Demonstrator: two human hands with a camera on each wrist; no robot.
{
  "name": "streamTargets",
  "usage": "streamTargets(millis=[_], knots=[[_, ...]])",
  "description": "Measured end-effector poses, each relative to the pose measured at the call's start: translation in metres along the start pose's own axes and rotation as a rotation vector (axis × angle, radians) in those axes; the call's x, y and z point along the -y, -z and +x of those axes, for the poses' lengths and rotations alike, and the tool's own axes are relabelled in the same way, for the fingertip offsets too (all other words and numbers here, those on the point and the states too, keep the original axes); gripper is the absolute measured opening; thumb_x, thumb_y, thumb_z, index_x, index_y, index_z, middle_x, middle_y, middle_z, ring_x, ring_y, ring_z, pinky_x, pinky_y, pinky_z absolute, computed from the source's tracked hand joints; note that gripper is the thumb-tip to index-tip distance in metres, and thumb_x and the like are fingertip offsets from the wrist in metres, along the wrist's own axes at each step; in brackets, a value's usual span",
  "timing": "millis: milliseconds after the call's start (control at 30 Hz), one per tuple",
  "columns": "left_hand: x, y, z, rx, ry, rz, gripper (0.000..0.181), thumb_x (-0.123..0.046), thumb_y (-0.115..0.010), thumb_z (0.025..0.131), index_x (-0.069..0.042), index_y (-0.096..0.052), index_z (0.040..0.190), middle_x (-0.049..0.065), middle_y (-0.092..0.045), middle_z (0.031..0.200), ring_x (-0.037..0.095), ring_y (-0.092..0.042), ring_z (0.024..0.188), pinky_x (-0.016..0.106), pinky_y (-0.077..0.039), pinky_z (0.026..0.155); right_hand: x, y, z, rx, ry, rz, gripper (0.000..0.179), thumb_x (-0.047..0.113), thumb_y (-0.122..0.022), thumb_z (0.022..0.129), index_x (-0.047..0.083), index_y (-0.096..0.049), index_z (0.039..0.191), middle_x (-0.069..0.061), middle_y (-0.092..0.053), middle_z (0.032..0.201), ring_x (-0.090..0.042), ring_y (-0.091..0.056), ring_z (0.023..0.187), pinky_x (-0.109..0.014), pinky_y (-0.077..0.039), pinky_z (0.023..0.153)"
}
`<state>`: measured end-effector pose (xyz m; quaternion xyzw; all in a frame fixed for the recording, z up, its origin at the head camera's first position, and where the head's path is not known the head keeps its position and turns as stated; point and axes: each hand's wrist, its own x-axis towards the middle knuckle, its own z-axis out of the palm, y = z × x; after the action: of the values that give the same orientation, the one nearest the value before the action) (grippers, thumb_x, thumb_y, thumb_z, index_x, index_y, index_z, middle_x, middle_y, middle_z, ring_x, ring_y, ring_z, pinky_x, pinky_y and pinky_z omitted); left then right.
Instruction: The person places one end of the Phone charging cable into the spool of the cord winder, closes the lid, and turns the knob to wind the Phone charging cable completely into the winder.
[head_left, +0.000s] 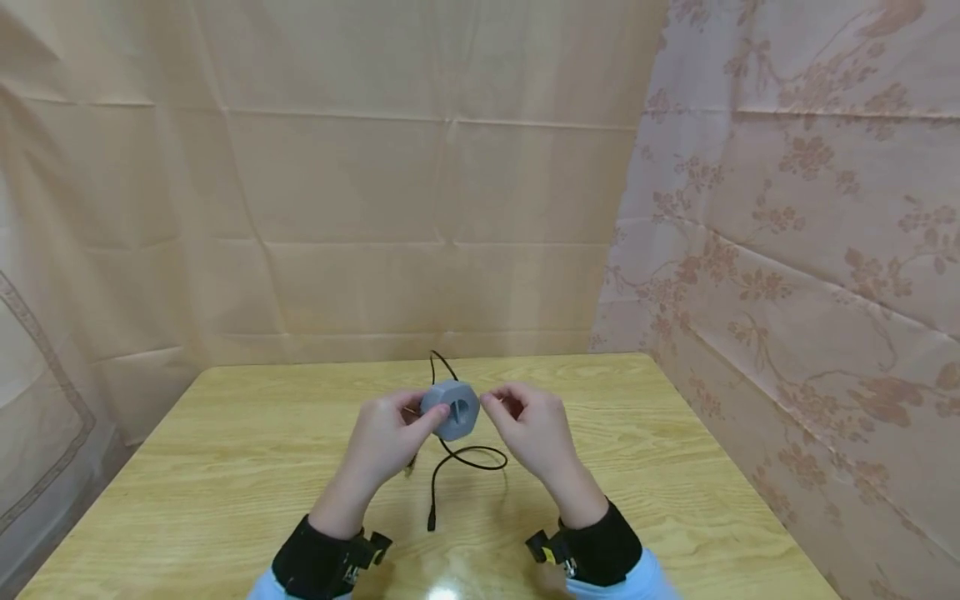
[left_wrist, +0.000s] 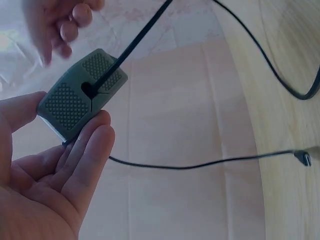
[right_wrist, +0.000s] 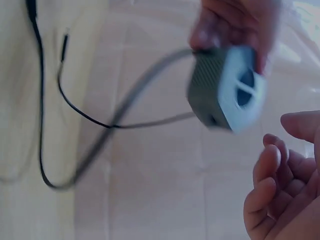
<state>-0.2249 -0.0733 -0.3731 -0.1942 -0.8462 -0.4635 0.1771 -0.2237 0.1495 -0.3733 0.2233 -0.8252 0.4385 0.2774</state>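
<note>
A grey hexagonal cable winder [head_left: 446,392] is held above the table by my left hand [head_left: 386,437], thumb on its face and fingers behind. Its front has a round recess crossed by a bar. In the left wrist view, the winder's textured side [left_wrist: 65,105] has a slit and hole where a black cable [left_wrist: 137,42] passes through. The cable's lower part loops down to a small connector [head_left: 431,523]. Close to the winder's right side is my right hand [head_left: 536,425]. The right wrist view shows that hand's fingers [right_wrist: 267,162] loosely bent, apart from the winder and holding nothing.
The light wood-grain table [head_left: 262,467] extends beneath both hands. Behind it hangs a beige curtain [head_left: 375,183], and a flowered cloth [head_left: 787,250] covers the right side. Another cable end [head_left: 411,464] dangles below my left hand.
</note>
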Motion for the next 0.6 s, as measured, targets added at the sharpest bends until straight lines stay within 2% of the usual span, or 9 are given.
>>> streamTargets(millis=[167, 267, 367, 467, 600], knots=[[0.007, 0.011, 0.002, 0.012, 0.058, -0.013, 0.031, -0.029, -0.077, 0.093, -0.001, -0.076, 0.108, 0.003, -0.073, 0.089, 0.012, -0.066, 0.073, 0.028, -0.057, 0.064, -0.005, 0.023, 0.006, -0.067, -0.078, 0.114, 0.013, 0.022, -0.072, 0.097, 0.010, -0.075, 0.102, 0.002, -0.066, 0.082, -0.013, -0.060, 0.069, -0.027, -0.052, 0.059], [0.007, 0.017, 0.003, 0.026, 0.093, -0.052, 0.032, -0.029, -0.076, 0.094, 0.000, -0.075, 0.109, 0.006, -0.072, 0.090, 0.015, -0.068, 0.075, 0.029, -0.058, 0.064, -0.007, 0.036, 0.008, -0.087, -0.130, 0.205, 0.018, 0.022, -0.071, 0.099, 0.008, -0.072, 0.110, -0.004, -0.066, 0.088, -0.021, -0.063, 0.074, -0.027, -0.052, 0.059], [0.006, 0.021, 0.003, 0.042, 0.126, -0.105, 0.032, -0.027, -0.076, 0.095, 0.001, -0.074, 0.109, 0.009, -0.072, 0.091, 0.017, -0.069, 0.076, 0.029, -0.059, 0.064, -0.008, 0.048, 0.010, -0.106, -0.160, 0.276, 0.022, 0.019, -0.070, 0.099, 0.006, -0.068, 0.117, -0.009, -0.064, 0.095, -0.023, -0.063, 0.079, -0.026, -0.053, 0.061], [0.006, 0.022, 0.004, 0.055, 0.149, -0.139, 0.032, -0.027, -0.075, 0.095, 0.002, -0.073, 0.109, 0.011, -0.071, 0.091, 0.019, -0.069, 0.076, 0.029, -0.059, 0.065, -0.009, 0.056, 0.010, -0.139, -0.159, 0.301, 0.023, 0.015, -0.069, 0.099, 0.005, -0.066, 0.119, -0.011, -0.062, 0.102, -0.020, -0.063, 0.084, -0.028, -0.054, 0.062], [0.006, 0.023, 0.005, 0.076, 0.155, -0.163, 0.030, -0.025, -0.075, 0.095, 0.003, -0.074, 0.107, 0.010, -0.071, 0.090, 0.021, -0.069, 0.075, 0.029, -0.059, 0.063, -0.008, 0.063, 0.010, -0.182, -0.090, 0.256, 0.022, 0.011, -0.070, 0.098, 0.004, -0.066, 0.119, -0.007, -0.064, 0.108, -0.020, -0.064, 0.090, -0.027, -0.055, 0.066]])
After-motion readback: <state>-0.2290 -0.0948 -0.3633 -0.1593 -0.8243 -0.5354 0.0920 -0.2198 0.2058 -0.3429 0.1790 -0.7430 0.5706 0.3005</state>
